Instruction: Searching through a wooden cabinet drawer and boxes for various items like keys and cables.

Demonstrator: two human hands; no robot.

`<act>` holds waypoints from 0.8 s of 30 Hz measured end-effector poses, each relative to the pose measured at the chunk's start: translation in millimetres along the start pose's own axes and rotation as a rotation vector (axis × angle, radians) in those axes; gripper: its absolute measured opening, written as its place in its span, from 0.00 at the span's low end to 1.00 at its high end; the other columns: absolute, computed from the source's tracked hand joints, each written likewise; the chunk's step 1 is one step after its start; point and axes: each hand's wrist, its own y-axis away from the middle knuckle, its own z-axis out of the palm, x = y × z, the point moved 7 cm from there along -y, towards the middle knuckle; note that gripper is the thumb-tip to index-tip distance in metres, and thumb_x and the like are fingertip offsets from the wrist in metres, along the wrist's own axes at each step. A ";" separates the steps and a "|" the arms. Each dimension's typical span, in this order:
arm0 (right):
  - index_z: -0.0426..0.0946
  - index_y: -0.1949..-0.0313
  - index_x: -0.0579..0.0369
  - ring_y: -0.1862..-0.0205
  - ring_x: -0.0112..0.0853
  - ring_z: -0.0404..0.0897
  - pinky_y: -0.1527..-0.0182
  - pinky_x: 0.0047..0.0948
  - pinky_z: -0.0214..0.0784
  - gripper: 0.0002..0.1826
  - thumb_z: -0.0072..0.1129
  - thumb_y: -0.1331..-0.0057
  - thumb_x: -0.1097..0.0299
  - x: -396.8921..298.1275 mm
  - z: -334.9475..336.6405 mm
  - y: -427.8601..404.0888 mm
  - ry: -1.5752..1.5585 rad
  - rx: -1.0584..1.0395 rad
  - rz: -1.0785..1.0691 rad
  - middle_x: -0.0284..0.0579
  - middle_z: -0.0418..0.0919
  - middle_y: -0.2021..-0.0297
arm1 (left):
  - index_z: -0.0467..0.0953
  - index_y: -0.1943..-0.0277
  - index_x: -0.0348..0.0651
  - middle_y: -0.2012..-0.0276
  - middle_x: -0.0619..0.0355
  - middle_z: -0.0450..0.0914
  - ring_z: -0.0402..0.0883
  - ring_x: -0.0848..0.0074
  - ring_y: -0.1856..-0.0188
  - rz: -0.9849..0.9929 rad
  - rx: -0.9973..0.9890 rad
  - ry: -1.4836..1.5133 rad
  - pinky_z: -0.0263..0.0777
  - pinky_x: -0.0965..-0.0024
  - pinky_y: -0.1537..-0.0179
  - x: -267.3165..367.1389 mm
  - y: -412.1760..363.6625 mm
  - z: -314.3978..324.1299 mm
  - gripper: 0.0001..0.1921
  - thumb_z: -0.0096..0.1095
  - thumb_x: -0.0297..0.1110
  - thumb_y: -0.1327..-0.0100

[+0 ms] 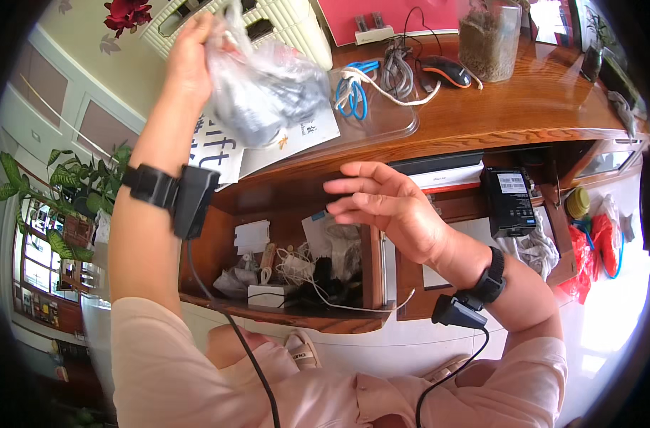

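Observation:
At the upper left, my left hand (191, 59) grips the top of a clear plastic bag (271, 91). The bag is blurred, and grey and dark contents show through it. It hangs over printed papers (218, 152) on the wooden cabinet top (496, 109). My right hand (394, 206) is empty, fingers apart and slightly curled, above the right side of a pulled-out drawer (210, 251). Inside the drawer lie a tangled white cable (298, 267), a small white box (266, 296), black cables or adapters (327, 278) and a clear plastic bag (343, 246).
Blue and white cords (357, 96), a grey cable coil (397, 69), a computer mouse (447, 72) and a clear container of grainy material (488, 48) occupy the cabinet top. A black box (509, 200) stands in the open compartment at right. Red plastic bags (581, 257) rest beyond it.

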 end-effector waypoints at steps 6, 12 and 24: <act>0.71 0.48 0.58 0.57 0.29 0.81 0.51 0.28 0.74 0.13 0.55 0.32 0.74 31.5 -11.7 7.6 0.304 -0.024 0.250 0.47 0.80 0.55 | 0.74 0.51 0.41 0.61 0.54 0.80 0.79 0.70 0.58 0.236 0.118 -1.279 0.72 0.67 0.54 -19.4 12.6 -38.7 0.10 0.57 0.30 0.34; 0.75 0.54 0.61 0.60 0.27 0.80 0.56 0.25 0.73 0.11 0.58 0.35 0.72 65.1 -4.4 26.0 0.783 -0.245 0.182 0.44 0.81 0.61 | 0.73 0.46 0.39 0.45 0.50 0.75 0.73 0.62 0.42 0.658 -0.085 -1.373 0.63 0.62 0.39 5.9 100.2 4.0 0.16 0.59 0.29 0.36; 0.77 0.58 0.62 0.62 0.48 0.78 0.59 0.42 0.70 0.20 0.65 0.41 0.58 89.8 40.9 52.3 1.201 -0.646 0.016 0.51 0.79 0.65 | 0.76 0.50 0.39 0.59 0.49 0.81 0.81 0.61 0.57 -0.628 -0.988 -1.465 0.74 0.61 0.55 -107.4 255.0 -115.2 0.18 0.68 0.35 0.43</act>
